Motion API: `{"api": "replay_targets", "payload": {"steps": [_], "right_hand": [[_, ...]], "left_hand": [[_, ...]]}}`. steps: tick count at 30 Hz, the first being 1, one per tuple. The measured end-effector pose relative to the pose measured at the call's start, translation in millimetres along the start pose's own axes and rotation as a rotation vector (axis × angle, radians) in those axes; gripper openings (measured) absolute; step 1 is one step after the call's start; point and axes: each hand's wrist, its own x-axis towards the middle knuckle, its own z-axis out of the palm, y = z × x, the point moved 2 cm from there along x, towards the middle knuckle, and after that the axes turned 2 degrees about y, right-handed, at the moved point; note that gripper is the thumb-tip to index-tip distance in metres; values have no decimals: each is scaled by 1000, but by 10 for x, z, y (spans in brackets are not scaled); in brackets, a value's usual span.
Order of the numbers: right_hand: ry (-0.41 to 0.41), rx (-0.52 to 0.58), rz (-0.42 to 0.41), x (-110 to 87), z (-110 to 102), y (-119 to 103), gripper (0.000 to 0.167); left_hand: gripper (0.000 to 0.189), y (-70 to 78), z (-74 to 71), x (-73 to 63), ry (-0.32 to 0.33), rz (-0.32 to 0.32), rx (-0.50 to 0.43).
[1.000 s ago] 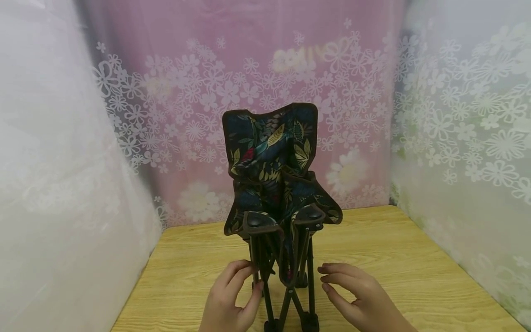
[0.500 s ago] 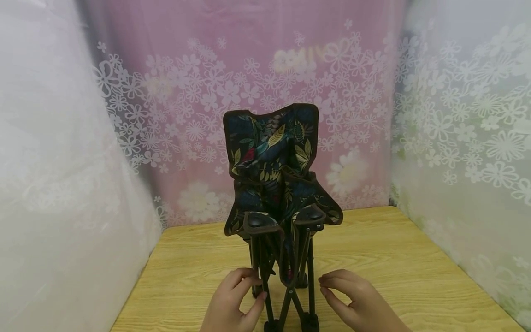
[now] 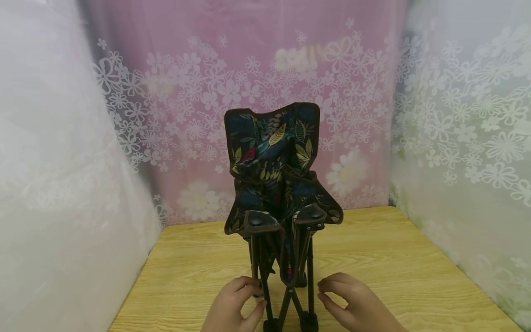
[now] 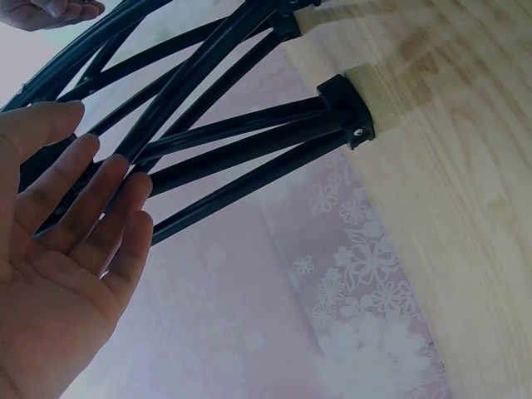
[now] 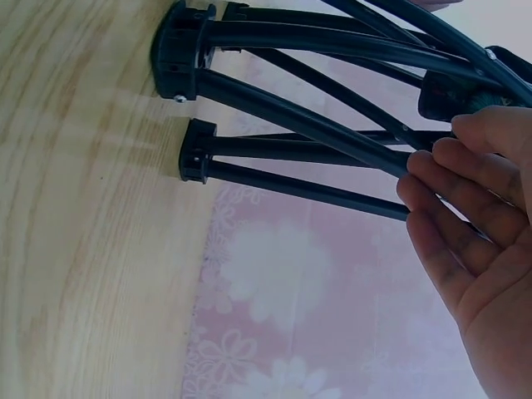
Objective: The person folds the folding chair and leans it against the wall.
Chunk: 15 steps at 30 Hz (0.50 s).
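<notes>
A small folding camp chair stands upright, its dark leaf-print fabric partly gathered and its legs drawn close together. The black crossed legs end in plastic feet. My left hand is at the lower left legs, fingers extended and gently bent; in the left wrist view its fingertips overlap the tubes. On the other side, my right hand is beside the right leg, thumb and fingers apart. The right wrist view has its fingertips right at a leg tube. Neither hand grips the frame.
The chair stands on a wood-grain table. Behind hangs a pink curtain with white flowers, and pale sheets close off both sides. A black foot bracket rests on the tabletop in the right wrist view.
Both hands have moved slightly down along the legs toward the feet. The right hand's thumb and fingers have drawn a little closer together. The chair stays in practically the same place.
</notes>
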Motion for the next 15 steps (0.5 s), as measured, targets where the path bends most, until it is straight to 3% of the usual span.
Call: {"api": "replay_targets", "payload": {"steps": [4, 11, 15], "right_hand": [[-51, -7, 20, -17, 9, 6, 32], [-192, 8, 109, -29, 37, 43, 14], [-261, 46, 141, -31, 77, 55, 9]], "left_hand": [[10, -22, 16, -19, -56, -4, -30], [5, -8, 30, -30, -231, -121, -67], [8, -9, 51, -43, -279, -138, -82]]}}
